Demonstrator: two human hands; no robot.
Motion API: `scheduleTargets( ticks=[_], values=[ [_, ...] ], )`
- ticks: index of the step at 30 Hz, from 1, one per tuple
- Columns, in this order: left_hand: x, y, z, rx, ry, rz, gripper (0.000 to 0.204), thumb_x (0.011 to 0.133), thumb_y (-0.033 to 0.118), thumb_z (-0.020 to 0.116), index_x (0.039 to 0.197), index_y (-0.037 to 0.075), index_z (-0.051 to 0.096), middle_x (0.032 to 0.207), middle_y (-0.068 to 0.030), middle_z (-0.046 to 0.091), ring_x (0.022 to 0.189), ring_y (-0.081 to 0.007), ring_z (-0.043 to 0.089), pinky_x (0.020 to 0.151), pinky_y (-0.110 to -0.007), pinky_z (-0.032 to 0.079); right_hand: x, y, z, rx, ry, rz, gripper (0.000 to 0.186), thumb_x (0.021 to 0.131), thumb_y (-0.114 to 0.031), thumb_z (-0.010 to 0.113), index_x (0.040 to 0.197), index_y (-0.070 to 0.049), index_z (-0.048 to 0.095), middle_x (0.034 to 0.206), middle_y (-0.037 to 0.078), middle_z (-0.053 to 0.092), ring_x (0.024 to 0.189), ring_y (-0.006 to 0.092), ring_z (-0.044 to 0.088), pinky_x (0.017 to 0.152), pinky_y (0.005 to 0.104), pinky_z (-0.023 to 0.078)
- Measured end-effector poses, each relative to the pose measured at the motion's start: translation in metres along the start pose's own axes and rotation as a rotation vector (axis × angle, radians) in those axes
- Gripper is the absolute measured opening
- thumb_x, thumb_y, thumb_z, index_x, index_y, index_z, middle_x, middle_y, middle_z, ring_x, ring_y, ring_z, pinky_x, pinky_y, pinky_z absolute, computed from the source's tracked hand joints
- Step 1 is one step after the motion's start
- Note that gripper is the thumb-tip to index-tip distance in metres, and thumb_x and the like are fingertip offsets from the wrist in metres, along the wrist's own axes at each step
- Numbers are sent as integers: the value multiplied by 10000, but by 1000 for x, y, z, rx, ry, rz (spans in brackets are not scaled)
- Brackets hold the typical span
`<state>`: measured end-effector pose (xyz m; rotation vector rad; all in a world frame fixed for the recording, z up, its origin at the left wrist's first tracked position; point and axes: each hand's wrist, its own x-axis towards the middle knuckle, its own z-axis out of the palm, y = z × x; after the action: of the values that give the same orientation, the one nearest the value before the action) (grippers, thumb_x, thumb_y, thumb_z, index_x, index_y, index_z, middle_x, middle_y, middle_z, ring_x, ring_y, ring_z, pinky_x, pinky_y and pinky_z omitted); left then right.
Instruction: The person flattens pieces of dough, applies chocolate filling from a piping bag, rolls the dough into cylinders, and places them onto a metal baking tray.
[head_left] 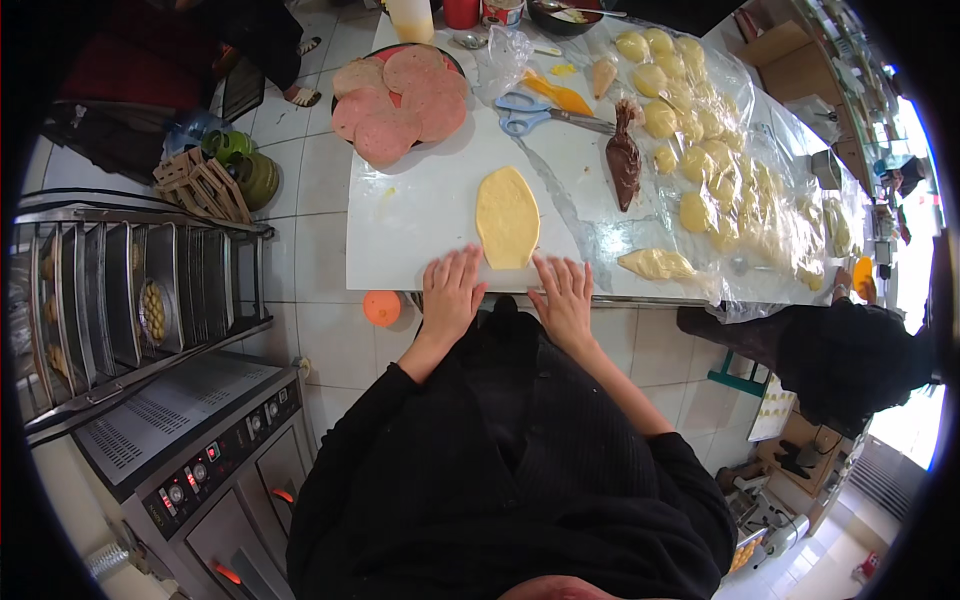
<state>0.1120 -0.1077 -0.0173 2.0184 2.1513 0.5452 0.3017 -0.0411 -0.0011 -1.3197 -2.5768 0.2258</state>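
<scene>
A flat oval of pale yellow dough [508, 215] lies on the white marble table [410, 235], its near end cut straight. My left hand [455, 290] rests at the table's front edge beside the dough's near left corner, fingers stretched out and holding nothing. On the other side, my right hand [563, 295] lies with fingers extended by the near right corner. Whether the fingertips touch the dough I cannot tell. Beyond it are blue-handled scissors [525, 113] and a piping bag of brown filling [624, 165]. Round pink meat slices [388, 135] fill a plate at the far left.
Several dough balls [695, 212] sit under clear plastic on the right, with a yellow filled bag [655, 264] nearer. An orange scraper [558, 93] lies beyond the scissors. A tray rack [125, 290] and an oven [200, 440] stand left. Another person [850, 355] is at the right.
</scene>
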Motion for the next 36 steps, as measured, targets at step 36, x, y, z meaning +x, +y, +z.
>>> scheduleTargets(
  ticks=[36],
  values=[
    [46,195,54,160,411,472,572,907,480,292,1398,215,163,1455,-68,139,1240,-456,242,833,-738,186,-445,-124,-29,-167,1003,1843,537,781,-219,573,1260,-87,370,1148,138,423,1117,291,379,938,491,257]
  ],
)
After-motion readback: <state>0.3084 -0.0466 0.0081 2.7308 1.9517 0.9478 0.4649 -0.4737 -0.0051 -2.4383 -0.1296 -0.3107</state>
